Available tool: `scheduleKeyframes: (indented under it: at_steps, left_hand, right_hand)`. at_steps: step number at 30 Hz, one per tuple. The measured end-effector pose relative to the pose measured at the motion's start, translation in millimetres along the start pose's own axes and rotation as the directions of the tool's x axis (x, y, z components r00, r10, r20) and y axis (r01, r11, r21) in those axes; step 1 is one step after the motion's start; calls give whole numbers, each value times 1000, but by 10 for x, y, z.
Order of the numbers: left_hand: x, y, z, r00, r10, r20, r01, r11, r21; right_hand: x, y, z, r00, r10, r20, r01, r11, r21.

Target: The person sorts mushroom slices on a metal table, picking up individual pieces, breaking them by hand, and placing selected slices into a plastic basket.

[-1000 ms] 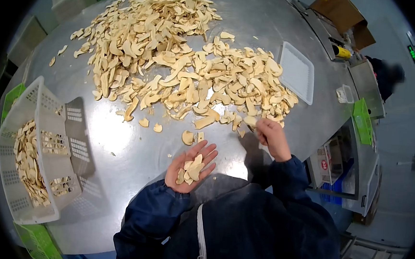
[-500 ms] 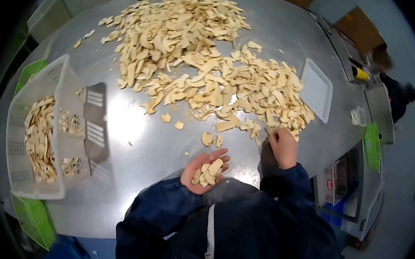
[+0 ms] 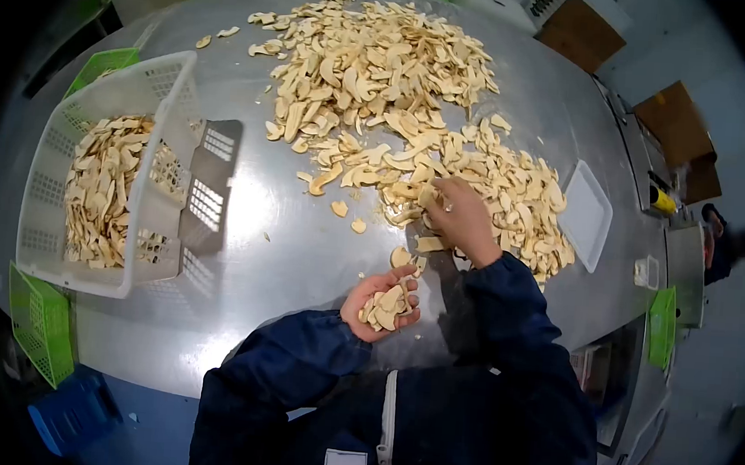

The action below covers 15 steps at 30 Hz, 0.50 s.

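Observation:
My left hand (image 3: 359, 302) is palm up near the table's front, fingers curled around a small heap of pale mushroom slices (image 3: 385, 308). My right hand (image 3: 465, 223) reaches over the front of the large spread of mushroom slices (image 3: 375, 77). Its thumb and fingers are bent together around a slice (image 3: 429, 195), partly hidden by the fingertips. A few loose slices (image 3: 401, 257) lie just beyond my left fingertips.
At left, a white perforated basket (image 3: 168, 89) holds many slices, with green baskets (image 3: 42, 330) beside it. A white tray (image 3: 587, 215) lies right of the pile on the metal table (image 3: 238, 301). Cardboard boxes (image 3: 674, 124) and another person (image 3: 721, 248) are farther right.
My right hand has moved left and forward from the pile's right front edge to its middle front. My left hand still cups slices. The whole view has shifted, with the basket now higher.

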<state>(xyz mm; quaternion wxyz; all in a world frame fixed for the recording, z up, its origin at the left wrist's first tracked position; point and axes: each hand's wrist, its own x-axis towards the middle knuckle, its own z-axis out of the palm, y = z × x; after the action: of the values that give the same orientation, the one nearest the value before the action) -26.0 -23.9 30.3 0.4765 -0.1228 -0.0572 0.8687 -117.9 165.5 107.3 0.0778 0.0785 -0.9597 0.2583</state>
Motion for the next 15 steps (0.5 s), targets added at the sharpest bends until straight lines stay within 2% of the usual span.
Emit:
scheduleKeyframes:
  at_steps: [3,4,7,8,9,11,14,15]
  left_hand:
    - [-7,33,37,1000,-11,-26,12,999,32]
    - [-8,41,44,999,-8,-47,10,999,44]
    - [-23,90,67,1000,-26,-4,26,1000,-15]
    - [-20,92,48,1000,-13,13,13,999,-31]
    - [-14,88,20,1000,-2,29,3,999,-47]
    - [-6,77,-1,999,9,40,-6,998,-57]
    - [6,90,14,1000,12,22,-11,999,-34]
    - [17,75,-30,1000,19,9,-19,1000,-25]
  right_hand:
    - [247,92,261,931,-362,-46,349,921,-173]
    - [280,114,282,927,-374,5,371,918,-142]
    - [339,248,67,875,-457,161,484,843,-233]
    - [333,267,-100,889,-404,218,444,877,-185]
    - [357,236,-274,902,-208,377,307,925,-224]
    - [271,431,-412,946,-166,278,286,834,-472]
    - [338,245,-416,950,-281,135,310,901,-304]
    - [354,207,-283,956,-264,128,287,932,-223]
